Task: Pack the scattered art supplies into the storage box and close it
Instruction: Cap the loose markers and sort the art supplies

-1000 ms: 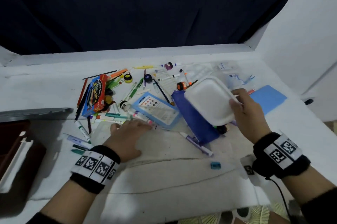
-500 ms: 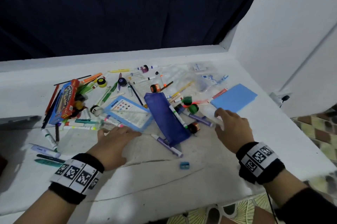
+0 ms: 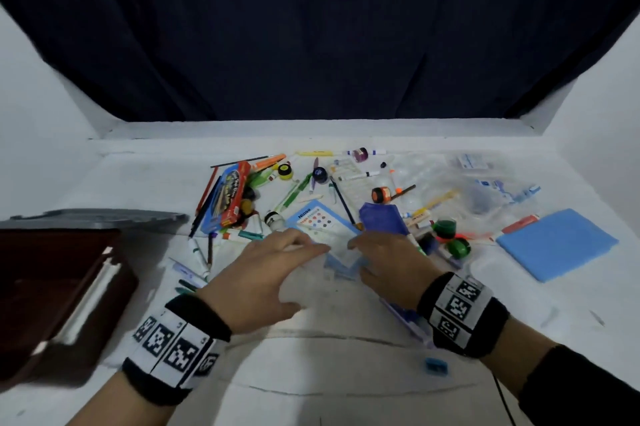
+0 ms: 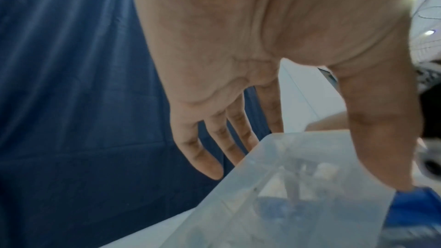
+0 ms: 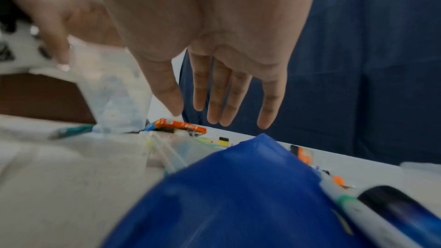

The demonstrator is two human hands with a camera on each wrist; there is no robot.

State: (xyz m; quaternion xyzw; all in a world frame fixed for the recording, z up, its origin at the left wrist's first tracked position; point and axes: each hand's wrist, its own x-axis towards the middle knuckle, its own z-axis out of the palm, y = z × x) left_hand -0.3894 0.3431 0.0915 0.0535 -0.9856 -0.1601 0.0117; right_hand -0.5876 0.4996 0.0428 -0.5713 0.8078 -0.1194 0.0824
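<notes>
Between both hands (image 3: 332, 262): clear box (image 3: 341, 261), lifted, w/ supplies behind

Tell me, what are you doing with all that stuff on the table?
A person is tidying up art supplies. Both hands reach to the middle of the pile: the left hand and the right hand are on a clear packet with coloured dots. Pens, paint pots and a crayon box lie scattered on the table. Nothing looks packed yet.
</notes>
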